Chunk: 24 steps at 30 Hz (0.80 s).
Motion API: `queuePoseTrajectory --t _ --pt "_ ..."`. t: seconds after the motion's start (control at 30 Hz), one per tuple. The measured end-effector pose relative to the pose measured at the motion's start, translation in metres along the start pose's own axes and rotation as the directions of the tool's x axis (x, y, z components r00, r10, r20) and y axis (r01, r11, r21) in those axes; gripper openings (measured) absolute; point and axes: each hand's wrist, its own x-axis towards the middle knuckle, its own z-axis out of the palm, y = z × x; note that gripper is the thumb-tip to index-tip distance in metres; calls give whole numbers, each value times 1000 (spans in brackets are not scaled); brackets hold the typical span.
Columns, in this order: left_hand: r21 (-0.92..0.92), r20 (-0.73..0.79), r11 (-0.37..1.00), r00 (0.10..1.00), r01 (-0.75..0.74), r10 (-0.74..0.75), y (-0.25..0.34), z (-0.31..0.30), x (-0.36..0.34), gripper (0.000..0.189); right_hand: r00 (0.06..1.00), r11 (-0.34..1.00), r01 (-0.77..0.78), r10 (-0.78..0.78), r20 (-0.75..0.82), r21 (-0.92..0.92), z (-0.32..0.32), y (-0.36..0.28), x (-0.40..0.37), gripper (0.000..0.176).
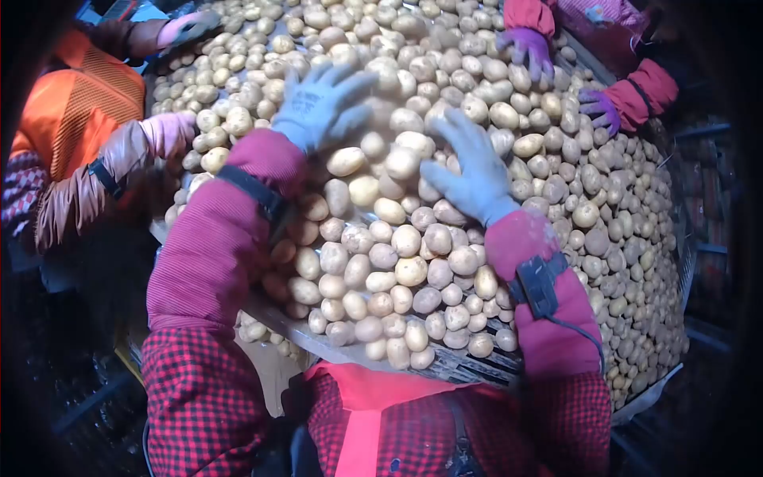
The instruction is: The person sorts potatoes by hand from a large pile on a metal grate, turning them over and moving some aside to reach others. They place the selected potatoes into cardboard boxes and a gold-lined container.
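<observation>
A deep spread of potatoes (409, 270) covers the sorting table in front of me. My left hand (322, 107), in a light blue-grey glove, lies over the potatoes with its fingers spread. To its right, my right hand (470, 168) wears a matching glove; its fingers are stretched out and the thumb stands apart, pointing left. Between the two hands several potatoes (404, 161) look slightly blurred. Neither hand is closed around a potato. Both palms face down, so what they touch underneath is partly hidden.
At the left a co-worker in an orange vest (91, 111) reaches over the pile. Another person's purple-gloved hands (531, 52) rest on potatoes at the upper right. The table's metal edge (318, 343) and dark slats (477, 367) lie close to my body.
</observation>
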Motion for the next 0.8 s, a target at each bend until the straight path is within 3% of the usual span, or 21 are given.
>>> queuePoseTrajectory --t 0.03,0.07,0.2,0.23,0.33,0.43,0.5,0.57,0.6,0.7,0.73,0.8 --pt "73 -36 997 999 -18 21 -2 1 2 48 1000 999 -26 26 -1 38 5 3 8 65" --pt "123 -66 992 998 0 8 -4 6 5 47 998 999 52 -53 -40 -12 12 9 15 61" --pt "126 -114 992 993 5 10 -27 13 23 52 986 992 126 -128 -107 -22 24 22 35 55" --pt "93 -228 996 973 -18 39 -33 14 31 52 980 990 140 -143 -136 -33 27 24 40 52" --pt "317 -88 931 983 180 -160 -35 16 36 54 938 970 221 -240 -251 -101 40 38 58 47" --pt "15 -235 999 971 -35 38 -2 -1 20 51 944 971 152 -198 -263 -183 40 44 76 47" --pt "-306 117 934 967 -181 226 57 -54 10 53 937 959 142 -209 -280 -244 41 49 81 50" --pt "-224 99 887 896 -404 434 89 -53 -18 52 954 955 123 -188 -234 -269 39 50 86 52" --pt "-267 174 891 891 -366 418 90 -40 -28 51 959 958 132 -189 -212 -256 38 50 85 54" --pt "-119 168 966 954 -231 249 71 -31 -36 49 961 953 205 -239 -139 -221 39 48 69 52" --pt "-74 235 978 950 -194 207 64 -39 -33 47 938 946 231 -279 -205 -229 40 42 55 48" --pt "-26 159 993 981 -111 114 38 -43 -38 44 931 948 219 -274 -240 -232 30 22 31 45"
